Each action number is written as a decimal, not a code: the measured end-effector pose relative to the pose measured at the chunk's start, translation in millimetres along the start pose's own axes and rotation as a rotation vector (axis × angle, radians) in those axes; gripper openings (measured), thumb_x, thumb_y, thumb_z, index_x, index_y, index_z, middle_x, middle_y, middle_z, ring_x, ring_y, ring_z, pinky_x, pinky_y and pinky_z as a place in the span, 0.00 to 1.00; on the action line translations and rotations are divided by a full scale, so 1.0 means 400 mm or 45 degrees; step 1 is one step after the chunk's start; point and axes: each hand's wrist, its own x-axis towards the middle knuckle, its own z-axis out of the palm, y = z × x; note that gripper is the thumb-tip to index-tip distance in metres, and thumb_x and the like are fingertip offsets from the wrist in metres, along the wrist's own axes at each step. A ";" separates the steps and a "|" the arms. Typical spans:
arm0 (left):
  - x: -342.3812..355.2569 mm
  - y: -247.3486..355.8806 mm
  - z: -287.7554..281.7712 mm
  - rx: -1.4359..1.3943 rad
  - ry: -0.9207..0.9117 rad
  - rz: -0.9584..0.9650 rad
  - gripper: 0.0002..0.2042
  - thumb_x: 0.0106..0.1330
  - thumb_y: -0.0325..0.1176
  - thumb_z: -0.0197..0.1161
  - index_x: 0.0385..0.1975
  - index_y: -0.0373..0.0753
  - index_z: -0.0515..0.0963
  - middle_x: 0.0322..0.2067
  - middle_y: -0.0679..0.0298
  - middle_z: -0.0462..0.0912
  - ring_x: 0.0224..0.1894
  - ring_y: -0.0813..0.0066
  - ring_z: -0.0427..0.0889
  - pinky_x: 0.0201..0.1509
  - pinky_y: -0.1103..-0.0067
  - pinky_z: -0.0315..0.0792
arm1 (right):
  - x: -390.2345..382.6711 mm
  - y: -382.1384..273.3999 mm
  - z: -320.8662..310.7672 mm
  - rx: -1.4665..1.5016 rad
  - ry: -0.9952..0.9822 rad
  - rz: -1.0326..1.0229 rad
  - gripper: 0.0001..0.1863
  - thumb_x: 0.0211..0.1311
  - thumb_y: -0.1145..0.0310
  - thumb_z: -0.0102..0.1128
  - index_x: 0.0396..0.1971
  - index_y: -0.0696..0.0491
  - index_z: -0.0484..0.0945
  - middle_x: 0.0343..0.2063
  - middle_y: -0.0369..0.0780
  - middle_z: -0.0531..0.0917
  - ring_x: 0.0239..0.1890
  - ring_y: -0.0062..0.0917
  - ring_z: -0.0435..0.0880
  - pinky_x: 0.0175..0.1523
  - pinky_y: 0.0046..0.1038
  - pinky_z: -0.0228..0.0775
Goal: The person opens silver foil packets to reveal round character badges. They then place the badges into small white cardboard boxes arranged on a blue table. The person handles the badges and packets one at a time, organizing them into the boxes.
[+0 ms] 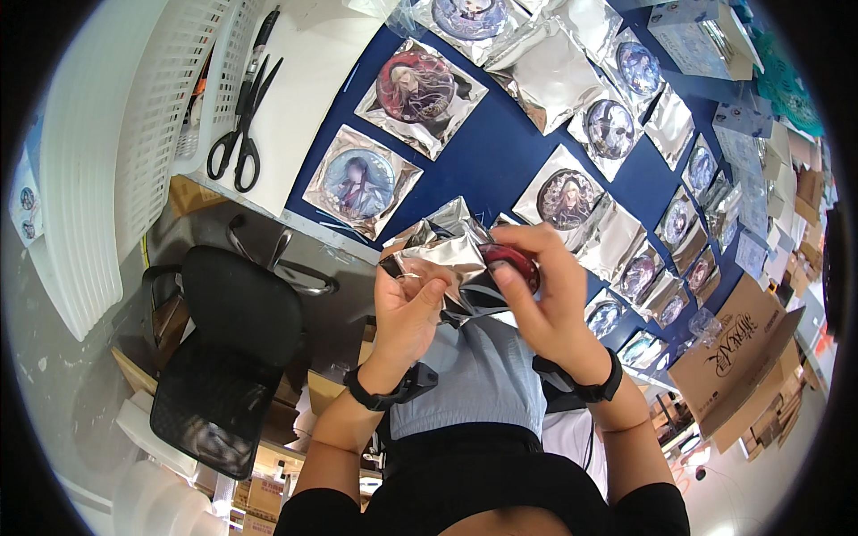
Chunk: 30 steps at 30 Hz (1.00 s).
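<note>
In the middle of the view my left hand (407,317) is closed on a crinkled silver foil bag (447,259). My right hand (545,286) grips a round dark-red badge (509,261) at the bag's right side, with the thumb across its face. Part of the badge is hidden by my fingers and the foil; I cannot tell how far inside it is. Just beyond my hands, badges on silver squares lie on a blue mat (527,134), among them a light-blue one (357,183), a red one (416,85) and a dark one (572,201).
Black scissors (243,143), a pen (257,49) and white plastic baskets (143,143) are at the upper left. A black chair (214,348) stands left below the table edge. An open cardboard box (733,366) sits at the right, with more boxes (791,205) beyond.
</note>
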 end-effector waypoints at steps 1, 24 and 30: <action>0.001 -0.003 0.006 -0.030 0.021 -0.013 0.24 0.57 0.21 0.59 0.53 0.36 0.58 0.35 0.62 0.73 0.32 0.76 0.75 0.38 0.80 0.71 | -0.002 0.011 0.001 -0.035 0.088 -0.010 0.12 0.47 0.77 0.60 0.34 0.59 0.74 0.29 0.41 0.77 0.27 0.28 0.73 0.30 0.23 0.65; 0.002 -0.005 -0.059 0.053 0.028 0.047 0.37 0.50 0.42 0.68 0.57 0.39 0.53 0.51 0.62 0.66 0.54 0.71 0.68 0.53 0.77 0.68 | 0.000 0.056 0.037 0.019 0.217 -0.291 0.08 0.44 0.71 0.63 0.23 0.56 0.73 0.31 0.38 0.77 0.30 0.32 0.74 0.36 0.30 0.62; 0.009 0.044 -0.106 0.051 -0.057 0.033 0.23 0.60 0.23 0.54 0.55 0.39 0.57 0.48 0.60 0.69 0.45 0.70 0.74 0.47 0.74 0.72 | 0.143 0.062 -0.076 0.335 -0.032 0.346 0.08 0.53 0.72 0.60 0.31 0.59 0.74 0.20 0.32 0.76 0.19 0.08 0.67 0.21 0.15 0.57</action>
